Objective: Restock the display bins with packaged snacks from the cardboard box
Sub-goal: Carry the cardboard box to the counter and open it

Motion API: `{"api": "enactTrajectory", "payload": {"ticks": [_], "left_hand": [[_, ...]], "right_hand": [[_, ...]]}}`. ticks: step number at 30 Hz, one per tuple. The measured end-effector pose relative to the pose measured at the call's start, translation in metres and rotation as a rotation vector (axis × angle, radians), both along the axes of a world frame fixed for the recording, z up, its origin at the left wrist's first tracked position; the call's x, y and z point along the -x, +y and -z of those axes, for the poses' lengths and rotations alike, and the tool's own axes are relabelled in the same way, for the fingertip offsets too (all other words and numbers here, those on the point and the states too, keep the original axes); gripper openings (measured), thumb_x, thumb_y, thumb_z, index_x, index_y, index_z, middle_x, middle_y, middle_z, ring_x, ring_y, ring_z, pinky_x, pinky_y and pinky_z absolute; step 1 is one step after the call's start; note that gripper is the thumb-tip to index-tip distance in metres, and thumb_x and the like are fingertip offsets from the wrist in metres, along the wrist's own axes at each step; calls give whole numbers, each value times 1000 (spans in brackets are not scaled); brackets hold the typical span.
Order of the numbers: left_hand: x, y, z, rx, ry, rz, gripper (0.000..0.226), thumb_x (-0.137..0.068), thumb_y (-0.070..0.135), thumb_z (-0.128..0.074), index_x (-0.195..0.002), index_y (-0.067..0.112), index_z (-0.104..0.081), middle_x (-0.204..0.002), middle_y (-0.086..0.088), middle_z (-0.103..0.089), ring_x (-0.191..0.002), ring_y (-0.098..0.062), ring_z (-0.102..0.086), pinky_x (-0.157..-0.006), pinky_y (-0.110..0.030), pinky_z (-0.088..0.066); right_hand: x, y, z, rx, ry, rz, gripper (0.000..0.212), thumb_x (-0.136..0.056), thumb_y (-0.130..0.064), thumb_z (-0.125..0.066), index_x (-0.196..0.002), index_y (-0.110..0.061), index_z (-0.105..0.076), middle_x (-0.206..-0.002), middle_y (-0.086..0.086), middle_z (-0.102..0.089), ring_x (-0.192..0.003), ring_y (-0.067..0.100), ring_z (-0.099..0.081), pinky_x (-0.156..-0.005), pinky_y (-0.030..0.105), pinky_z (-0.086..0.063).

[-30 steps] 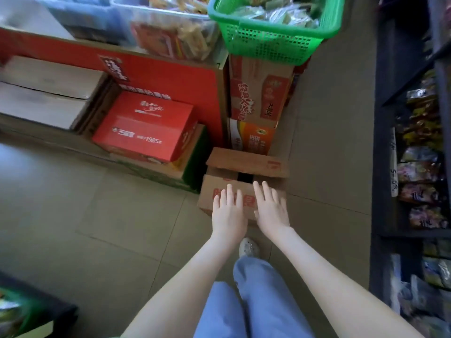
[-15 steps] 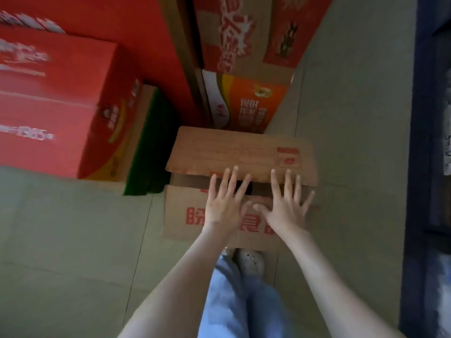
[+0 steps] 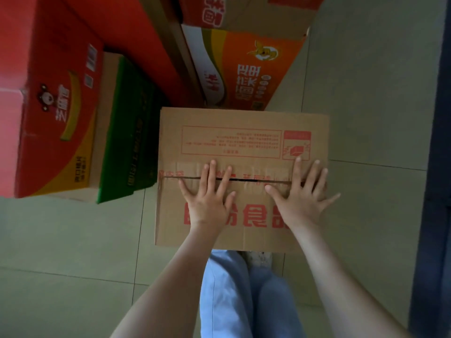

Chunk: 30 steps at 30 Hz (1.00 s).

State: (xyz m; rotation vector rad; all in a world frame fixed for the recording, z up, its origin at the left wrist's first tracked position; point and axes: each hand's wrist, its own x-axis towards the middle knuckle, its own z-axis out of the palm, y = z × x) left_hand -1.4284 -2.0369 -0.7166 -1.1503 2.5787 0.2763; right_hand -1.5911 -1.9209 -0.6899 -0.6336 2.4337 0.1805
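The cardboard box (image 3: 244,142) sits on the tiled floor (image 3: 73,240), right in front of the person's legs in pale blue trousers (image 3: 244,301). Its two top flaps are folded down and a thin dark gap runs between them. Red print shows on both flaps.

Both hands are down flat on the lid. The left hand (image 3: 207,198) lies near the middle, fingers straight and spread. Its palm is on the near flap and its fingertips reach across the gap onto the far one. The right hand (image 3: 302,198) lies the same way by the box's right edge, fingers fanned wide, with the little finger poking out past the side. Neither hand grips anything; they only press on the cardboard.

The toe of a light shoe (image 3: 258,258) peeks out under the near edge of the box.

An orange carton (image 3: 244,74) stands just behind the box, with another printed carton (image 3: 244,11) stacked on top. To the left, just beside the box, is a green-sided carton (image 3: 131,132), and a big red carton (image 3: 48,106) rests on it. A dark shelf upright (image 3: 436,142) runs down the right side.
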Motion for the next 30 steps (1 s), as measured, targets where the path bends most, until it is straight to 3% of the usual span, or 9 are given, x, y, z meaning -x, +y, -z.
{"api": "enactTrajectory", "payload": {"ticks": [4,8,13,17,20,26,30], "left_hand": [[-8,-9,-2,-19,11,16,60,-94,53,-22,-149,29,-15,-155,-10,-27,-141,-26,-30,-105,-69,-16],[-26,-24,-5,-31,-47,-346,68,-89,67,-15,-150,36,-6,-157,-20,-9,-143,-45,-10,-102,-72,-13],[-24,-30,-14,-123,-102,-372,67,-87,71,-16,-147,47,2,-158,-19,7,-142,-48,4,-105,-71,-9],[-25,-35,-18,-133,-101,-396,59,-90,64,-12,-147,48,-8,-157,-21,3,-137,-50,-11,-104,-65,-24],[-24,-37,-16,-121,-79,-404,60,-91,64,-28,-146,48,-12,-158,-19,3,-134,-50,-17,-100,-61,-27],[-19,-52,-23,-197,-78,-489,77,-82,73,-41,-143,56,2,-155,-17,20,-127,-47,-28,-96,-57,-37],[-20,-59,-31,-283,-41,-503,82,-79,72,-48,-141,58,4,-154,-16,8,-127,-47,-27,-102,-55,-35]], "right_hand": [[1,4,0,21,-13,-4,93,-77,-83,-18,-140,-39,33,-154,5,29,-142,27,26,-108,70,-1],[3,6,-1,58,-29,36,95,-73,-85,-24,-141,-44,28,-155,3,27,-143,27,23,-110,67,-4],[-4,-2,-3,44,-50,243,105,-68,-86,-37,-143,-43,23,-155,8,28,-141,40,22,-107,71,2],[-2,-2,-3,41,-70,238,104,-68,-87,-37,-141,-45,25,-154,7,27,-142,43,6,-109,65,-13],[-3,0,-4,45,-46,220,103,-70,-86,-37,-141,-45,25,-155,8,25,-142,43,-1,-108,62,-17],[-1,1,2,53,-21,213,107,-67,-88,-38,-143,-44,23,-156,11,22,-140,45,-4,-109,61,-14],[-2,1,-5,71,9,201,106,-68,-87,-40,-145,-43,19,-157,11,17,-137,46,-13,-106,59,-22]]}}
